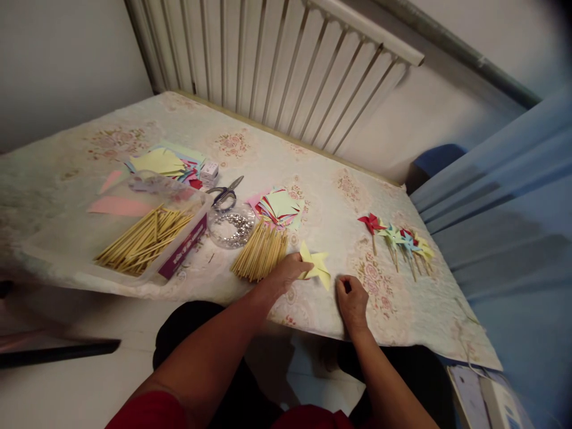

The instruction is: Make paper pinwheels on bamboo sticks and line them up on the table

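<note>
My left hand (292, 273) pinches a pale yellow paper pinwheel (318, 267) at its left side, just above the tablecloth. To its right, my right hand (352, 299) rests near the table's front edge with its fingers curled in, apart from the pinwheel. Whatever may be inside those curled fingers is hidden. Beside my left hand lies a bundle of thin wooden sticks (259, 253). Behind the sticks is a stack of colored paper squares (279, 205). A round clear dish (231, 229) of small shiny metal pieces stands to the left of that stack.
A clear plastic box (147, 277) holds more sticks on the left. Scissors (225, 195), a small white box (209, 173) and colored paper sheets (158, 162) lie behind it. Several pinwheels on sticks (393, 236) lie at the right. A blue curtain (500, 214) hangs beyond.
</note>
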Motion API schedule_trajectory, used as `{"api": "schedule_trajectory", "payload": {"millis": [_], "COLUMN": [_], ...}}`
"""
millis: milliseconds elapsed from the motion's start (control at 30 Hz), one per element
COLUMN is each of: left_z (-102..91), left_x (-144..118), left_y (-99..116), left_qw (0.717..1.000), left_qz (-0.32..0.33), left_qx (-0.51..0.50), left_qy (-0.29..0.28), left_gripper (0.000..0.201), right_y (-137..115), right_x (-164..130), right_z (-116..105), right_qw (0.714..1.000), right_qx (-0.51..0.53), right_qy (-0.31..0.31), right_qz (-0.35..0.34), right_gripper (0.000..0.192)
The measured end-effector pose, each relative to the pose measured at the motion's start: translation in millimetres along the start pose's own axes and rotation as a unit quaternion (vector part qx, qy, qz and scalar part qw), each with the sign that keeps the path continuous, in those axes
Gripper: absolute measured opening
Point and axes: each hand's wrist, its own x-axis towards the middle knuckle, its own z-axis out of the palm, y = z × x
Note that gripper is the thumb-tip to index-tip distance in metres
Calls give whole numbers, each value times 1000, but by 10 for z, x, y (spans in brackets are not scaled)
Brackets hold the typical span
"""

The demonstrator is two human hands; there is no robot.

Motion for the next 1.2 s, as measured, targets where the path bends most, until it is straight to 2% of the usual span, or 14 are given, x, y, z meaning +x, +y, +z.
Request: {"api": "schedule_trajectory", "payload": {"millis": [300,767,1200], "left_z": [-14,2,-10], "left_x": [-2,-32,-7], "left_y": [-13,20,-7], "left_qw": [1000,1000,1000], "left_qz": [6,2,2], "left_qx": [13,9,7], "left_qy": [-13,-10,-12], "left_gripper": [22,17,17], "right_y": [-17,18,-12], "right_x": [-8,-14,-13], "right_z": [9,11,25], "right_qw": [1000,994,994], "right_qx": [-5,24,4], "right_qy": [15,-1,-3], "right_qz": [-21,-108,-112], "right_gripper": [15,23,22]}}
